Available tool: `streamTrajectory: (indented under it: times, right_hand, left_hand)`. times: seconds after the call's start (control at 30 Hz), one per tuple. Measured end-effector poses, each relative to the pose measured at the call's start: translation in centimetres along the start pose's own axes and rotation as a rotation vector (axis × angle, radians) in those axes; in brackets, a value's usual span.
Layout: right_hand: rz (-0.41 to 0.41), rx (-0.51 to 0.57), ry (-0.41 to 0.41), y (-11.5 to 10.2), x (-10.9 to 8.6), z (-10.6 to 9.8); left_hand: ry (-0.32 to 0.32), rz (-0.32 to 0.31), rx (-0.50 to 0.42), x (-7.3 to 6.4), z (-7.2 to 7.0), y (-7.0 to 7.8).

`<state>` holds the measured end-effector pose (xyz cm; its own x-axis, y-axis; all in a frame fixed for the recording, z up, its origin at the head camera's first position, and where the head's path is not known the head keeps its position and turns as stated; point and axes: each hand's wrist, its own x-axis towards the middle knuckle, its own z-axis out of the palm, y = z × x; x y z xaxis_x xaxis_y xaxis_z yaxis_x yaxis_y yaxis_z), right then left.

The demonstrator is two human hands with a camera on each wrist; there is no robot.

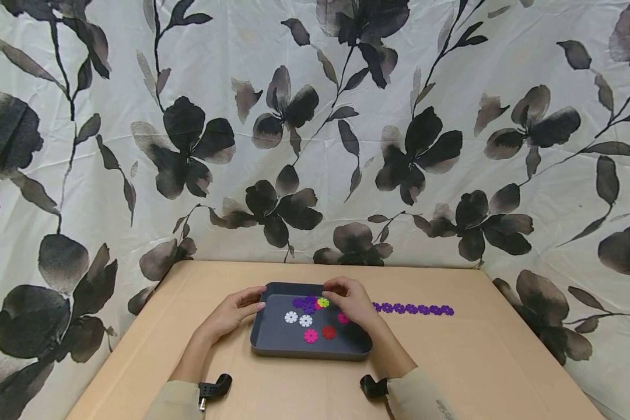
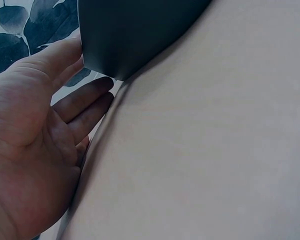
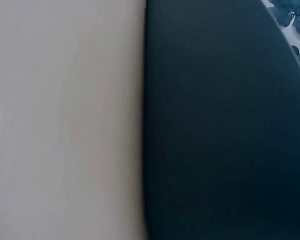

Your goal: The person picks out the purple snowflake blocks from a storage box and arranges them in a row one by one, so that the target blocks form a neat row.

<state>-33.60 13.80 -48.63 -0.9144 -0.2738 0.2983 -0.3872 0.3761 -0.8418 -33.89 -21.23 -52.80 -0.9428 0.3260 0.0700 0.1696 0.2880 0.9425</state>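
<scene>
The dark gray tray (image 1: 315,352) lies on the bench (image 1: 493,367); the left hand (image 1: 228,315) pinches its far-left rim. The right hand's (image 1: 350,302) grip over its far-right side is unclear. Likely light and stiff, best held by opposite rims.

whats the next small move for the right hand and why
Probably pinch one of the purple flower pieces in the tray: they lie near the right hand, and a matching purple row lies on the table right of the tray.
</scene>
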Motion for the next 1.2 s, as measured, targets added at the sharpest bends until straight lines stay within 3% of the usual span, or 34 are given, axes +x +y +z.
streamTrajectory:
  times: [0.4, 0.7, 1.2]
  right_hand:
    - [-0.040, -0.183, -0.098, 0.6, 0.6, 2.6]
    - [-0.094, -0.292, -0.281, 1.1, 0.5, 2.8]
    - [-0.106, -0.410, -0.245, 1.3, 0.3, 3.1]
  left_hand:
    - [-0.004, 0.008, 0.006, 0.0, 0.0, 0.5]
    - [-0.005, -0.002, 0.001, 0.0, 0.0, 0.5]
    - [-0.007, -0.003, 0.008, -0.1, 0.1, 0.4]
